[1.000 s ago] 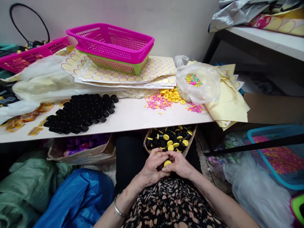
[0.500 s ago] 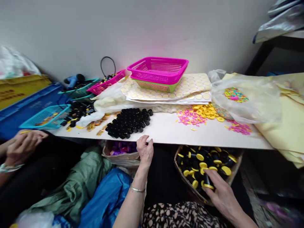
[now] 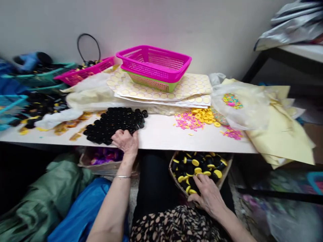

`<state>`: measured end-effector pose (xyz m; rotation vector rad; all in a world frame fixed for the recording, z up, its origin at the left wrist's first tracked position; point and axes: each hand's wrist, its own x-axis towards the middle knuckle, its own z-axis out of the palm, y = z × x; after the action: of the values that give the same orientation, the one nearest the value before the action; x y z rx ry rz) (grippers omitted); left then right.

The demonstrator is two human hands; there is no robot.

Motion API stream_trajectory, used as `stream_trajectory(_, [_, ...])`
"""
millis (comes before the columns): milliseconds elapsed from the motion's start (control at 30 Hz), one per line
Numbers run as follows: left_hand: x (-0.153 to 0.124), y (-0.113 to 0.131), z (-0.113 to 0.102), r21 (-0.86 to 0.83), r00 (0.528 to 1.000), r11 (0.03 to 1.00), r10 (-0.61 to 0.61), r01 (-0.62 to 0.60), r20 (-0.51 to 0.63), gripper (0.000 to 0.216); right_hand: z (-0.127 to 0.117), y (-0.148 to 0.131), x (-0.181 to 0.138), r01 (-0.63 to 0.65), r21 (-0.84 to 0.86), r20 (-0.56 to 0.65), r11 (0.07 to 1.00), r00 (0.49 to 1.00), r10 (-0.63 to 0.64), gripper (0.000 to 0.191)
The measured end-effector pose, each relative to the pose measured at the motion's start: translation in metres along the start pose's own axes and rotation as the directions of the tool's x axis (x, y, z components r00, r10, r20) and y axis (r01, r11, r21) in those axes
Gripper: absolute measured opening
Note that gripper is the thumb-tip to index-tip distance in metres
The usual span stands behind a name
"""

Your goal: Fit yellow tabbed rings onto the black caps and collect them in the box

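My left hand (image 3: 125, 141) rests on the near edge of a cluster of black caps (image 3: 114, 124) on the white table (image 3: 161, 132), fingers curled over the nearest caps. My right hand (image 3: 207, 194) reaches down into a box of black caps with yellow tops (image 3: 199, 168) under the table edge, fingers bent among the pieces; whether it holds one is hidden. Loose yellow rings (image 3: 205, 117) and pink beads (image 3: 188, 121) lie to the right on the table.
A pink basket (image 3: 153, 62) sits on a green one on sheets of round stickers (image 3: 164, 90). A clear bag of coloured beads (image 3: 238, 104) and yellow paper (image 3: 280, 134) lie at the right. Blue and green bags (image 3: 63, 198) lie below left.
The hands parted from a yellow-topped cap in my lap. The left hand rose to the table and reached the black caps. The right hand dropped into the box.
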<state>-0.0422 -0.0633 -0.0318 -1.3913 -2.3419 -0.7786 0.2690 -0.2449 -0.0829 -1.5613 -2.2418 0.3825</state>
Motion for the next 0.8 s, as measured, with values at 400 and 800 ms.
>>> stream_trajectory(400, [-0.038,0.055,-0.009,-0.754,0.958,0.65,0.147,0.095,0.248,0.032,-0.057,0.069,0.161,-0.221,0.036,-0.306,0.975,0.926,0.221,0.02])
stream_trajectory(800, [-0.061,0.067,0.027,-0.812,0.865,0.544,0.284,0.21,0.414,0.039,-0.054,0.07,0.185,-0.243,-0.226,0.034,0.943,0.966,0.257,0.023])
